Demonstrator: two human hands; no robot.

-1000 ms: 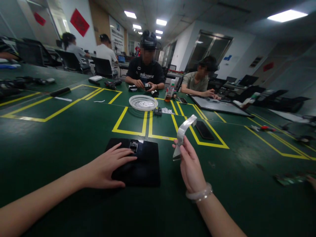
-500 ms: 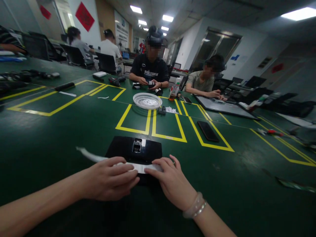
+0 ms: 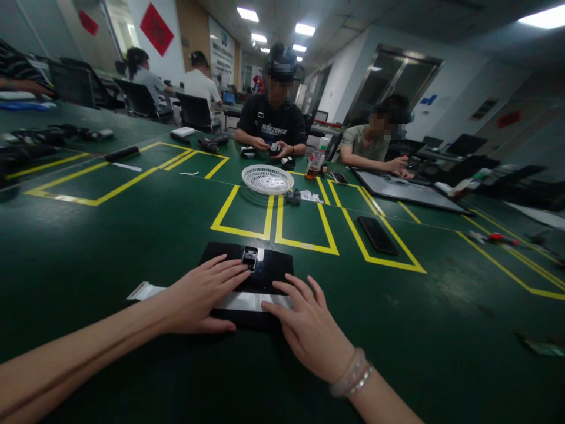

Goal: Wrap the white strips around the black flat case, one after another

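Observation:
A glossy black plate (image 3: 273, 268) with a small square recess lies on the green table, close in front of me. Across its near part runs a flat white strip (image 3: 242, 301), whose left end sticks out past the plate under my left forearm. My left hand (image 3: 205, 294) lies over the plate's left side and the strip, fingers spread, palm down. On the right, my right hand (image 3: 306, 318) rests with its fingers apart, thumb on the strip and fingertips at the plate's right edge. Neither hand is closed around anything.
Beyond the plate are a white round basket (image 3: 268, 179), a small grey part (image 3: 293, 196) and a black phone (image 3: 377, 234). Yellow tape (image 3: 306, 245) marks the green table (image 3: 176, 247). Two people work across it, near a bottle (image 3: 314, 165) and a large flat panel (image 3: 410, 191).
My left hand has opened from its curled hold on the strip and spread flat over the plate. The strip's raised left end has come down. My right hand has barely moved.

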